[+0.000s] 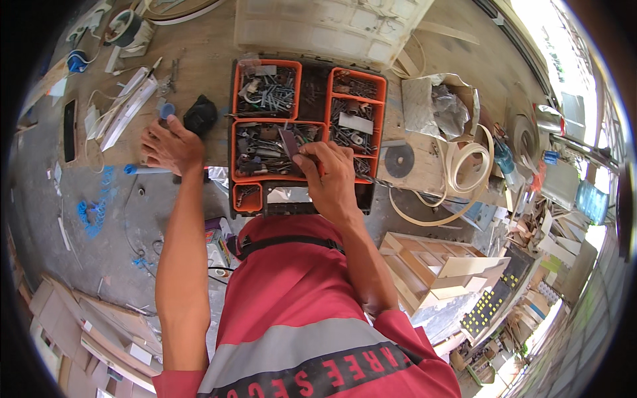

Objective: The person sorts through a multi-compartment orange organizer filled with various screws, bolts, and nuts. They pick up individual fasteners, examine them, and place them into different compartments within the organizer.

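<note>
A person in a red shirt [285, 285] with a grey band stood at a wooden bench [219, 50], both bare hands forward over it. The right hand [326, 174] was above the lower part of an organizer case [232, 132], its thumb and fingers closed in a pinch on a flat dark strip [289, 143]. That strip was tilted and stuck out from the fingertips toward the upper left, over the larger lower-left orange tray [243, 179], where mixed metal hardware [265, 151] lay heaped. The left hand [174, 144] was on the bench to the left of the case, palm down, its fingers loosely bent and spread; one fingertip met a small blue cap [167, 110], though whether the hand gripped it could not be told. A black object [200, 116] lay just beside that hand, between it and the case. The upper-left tray [298, 86] held many screws [279, 96], and a pale rectangular piece [356, 123] lay across the hardware in the right-hand trays. Behind the case rose a translucent compartmented panel [318, 30]. To the right on the bench were a grey disc [399, 160], an open carton [418, 109] with crumpled clear plastic [448, 109] in it, and a coil of pale banding [458, 166]. Long white pieces [126, 109] and a dark slab [70, 131] lay farther left.
</note>
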### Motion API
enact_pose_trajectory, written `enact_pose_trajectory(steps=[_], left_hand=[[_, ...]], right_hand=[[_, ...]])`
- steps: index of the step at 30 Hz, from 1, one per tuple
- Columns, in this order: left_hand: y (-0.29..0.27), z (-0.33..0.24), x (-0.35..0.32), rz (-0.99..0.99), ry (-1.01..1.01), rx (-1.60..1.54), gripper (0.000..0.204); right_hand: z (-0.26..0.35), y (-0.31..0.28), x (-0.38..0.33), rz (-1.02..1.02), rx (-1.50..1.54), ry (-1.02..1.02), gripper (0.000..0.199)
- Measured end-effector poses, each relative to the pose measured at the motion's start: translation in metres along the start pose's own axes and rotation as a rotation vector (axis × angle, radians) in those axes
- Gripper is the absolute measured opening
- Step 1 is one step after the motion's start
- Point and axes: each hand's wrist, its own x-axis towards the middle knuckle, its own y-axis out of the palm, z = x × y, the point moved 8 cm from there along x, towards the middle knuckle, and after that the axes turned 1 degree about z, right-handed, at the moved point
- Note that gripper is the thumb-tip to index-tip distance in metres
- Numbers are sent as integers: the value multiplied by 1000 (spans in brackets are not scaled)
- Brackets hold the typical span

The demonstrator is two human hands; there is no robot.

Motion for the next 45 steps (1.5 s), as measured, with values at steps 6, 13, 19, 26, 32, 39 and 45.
enact_pose_trajectory(steps=[6, 13, 19, 26, 32, 39, 45], left_hand=[[-1, 1, 0, 0, -5, -28, 43], [-2, -1, -1, -15, -11, -27, 39], [0, 2, 1, 0, 31, 20, 42], [1, 3, 1, 11, 14, 24, 42], [0, 1, 1, 19, 14, 21, 42], [2, 1, -1, 27, 1, 34, 43], [-1, -1, -1, 40, -7, 21, 45]], right_hand=[[-16, -1, -14, 78, 429, 285, 32], [-57, -46, -36, -50, 858, 427, 32], [-97, -75, -53, -176, 1197, 446, 22], [-133, -93, -69, -428, 1058, 635, 24], [-153, -127, -63, -469, 722, 631, 18], [-160, -140, -68, -536, 160, 730, 19], [-91, -119, -65, -527, 357, 484, 14]])
